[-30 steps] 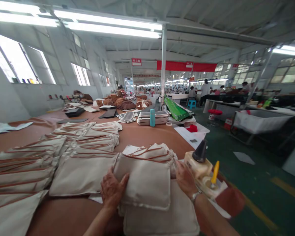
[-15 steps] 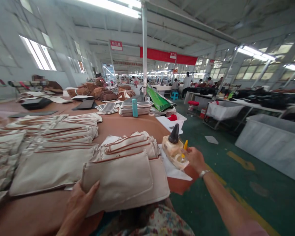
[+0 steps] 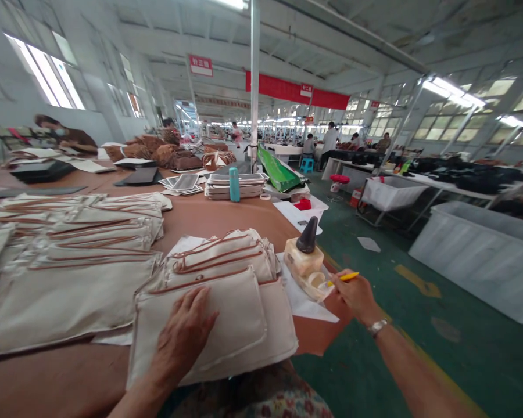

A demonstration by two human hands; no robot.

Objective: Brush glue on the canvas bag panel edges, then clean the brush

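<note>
My left hand [image 3: 185, 331] lies flat on the front beige fabric panel [image 3: 230, 313], fingers stretched out. This panel has brown piping along its top edge and rests on a stack of similar beige pieces [image 3: 226, 255]. In my right hand [image 3: 353, 295] is a thin yellow stick [image 3: 345, 278], held nearly level between thumb and fingers. Its far end reaches a small round cup [image 3: 317, 280] in a stained, pale tray; whether it touches the cup I cannot tell. Beside the cup stands a yellowish container [image 3: 303, 258] with a black cone [image 3: 307, 235] on top.
More beige piped pieces [image 3: 82, 278] lie in rows on the brown-covered table [image 3: 192, 217] at left. A teal bottle [image 3: 234, 184] stands by stacked panels. A green bag [image 3: 281, 174] and a white bin [image 3: 318, 209] are behind. Large white tubs [image 3: 475, 261] stand right; co-workers sit farther back.
My left hand has gone from gripping the panel's left edge to lying flat on it. The yellow stick has tipped from upright to nearly level, and my right hand has moved slightly down and right.
</note>
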